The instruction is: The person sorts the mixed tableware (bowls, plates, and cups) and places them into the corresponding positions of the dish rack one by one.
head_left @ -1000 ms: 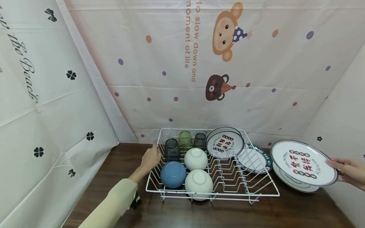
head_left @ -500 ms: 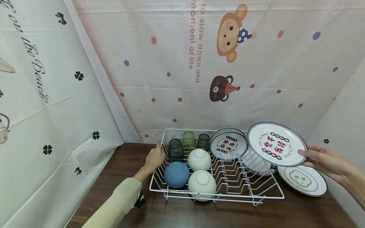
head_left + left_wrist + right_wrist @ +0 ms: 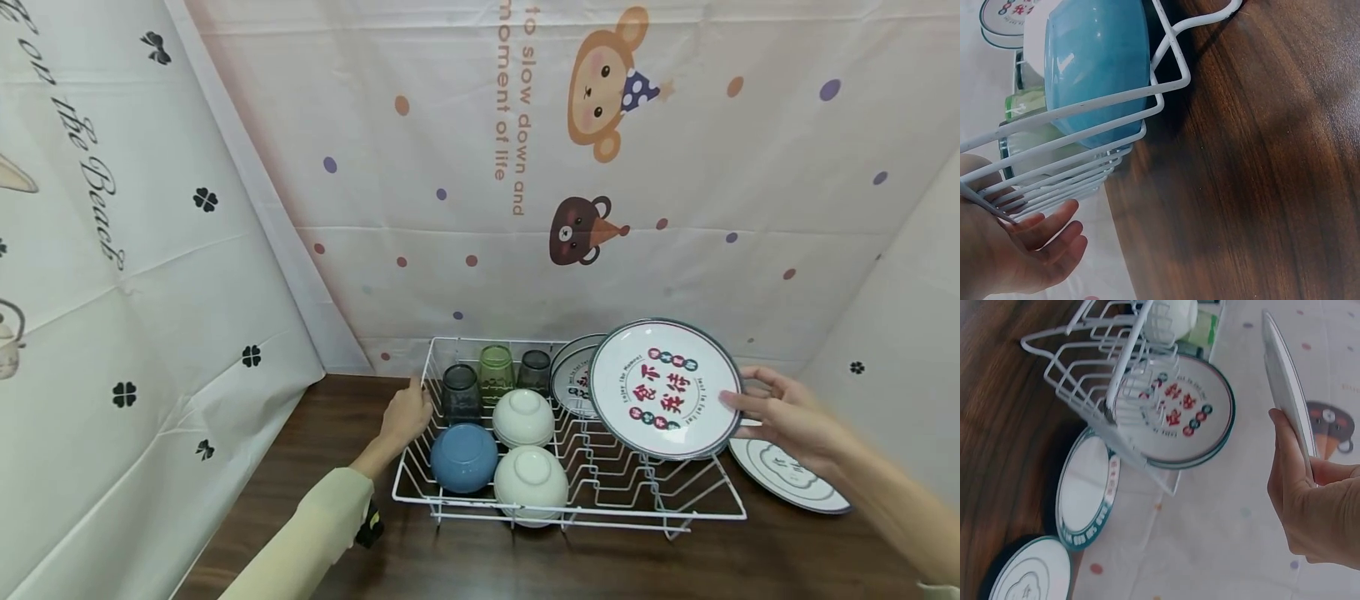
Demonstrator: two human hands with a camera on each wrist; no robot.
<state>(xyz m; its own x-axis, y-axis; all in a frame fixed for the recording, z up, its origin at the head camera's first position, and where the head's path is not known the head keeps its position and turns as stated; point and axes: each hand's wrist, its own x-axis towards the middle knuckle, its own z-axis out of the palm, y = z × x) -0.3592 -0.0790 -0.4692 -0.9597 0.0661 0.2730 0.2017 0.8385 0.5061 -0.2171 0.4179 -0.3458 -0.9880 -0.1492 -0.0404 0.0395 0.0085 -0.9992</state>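
Observation:
My left hand (image 3: 407, 412) grips the left upper rim of a white wire dish rack (image 3: 637, 513), thumb inside and fingers outside in the left wrist view. Between thumb and fingers, my right hand (image 3: 783, 417) pinches the right edge of a white plate (image 3: 666, 387) with red characters and a dark rim. In the head view this plate is tilted, its printed face showing, and overlaps the rack's right half. The right wrist view shows it nearly edge-on, apart from the rack. Similar plates (image 3: 1200, 434) stand upright at the back of the rack, partly hidden in the head view.
The rack's left half holds a blue bowl (image 3: 464, 458), white bowls (image 3: 531, 479), a green glass (image 3: 496, 371) and dark glasses (image 3: 461, 392). Right of it lie a green-rimmed plate (image 3: 1085, 487) and a plate with a line drawing (image 3: 783, 475). Printed cloth (image 3: 450, 208) hangs behind.
My right hand has carried the plate leftward from the pile at the right to over the rack, turning its face more upright. The left hand stays on the rack's rim.

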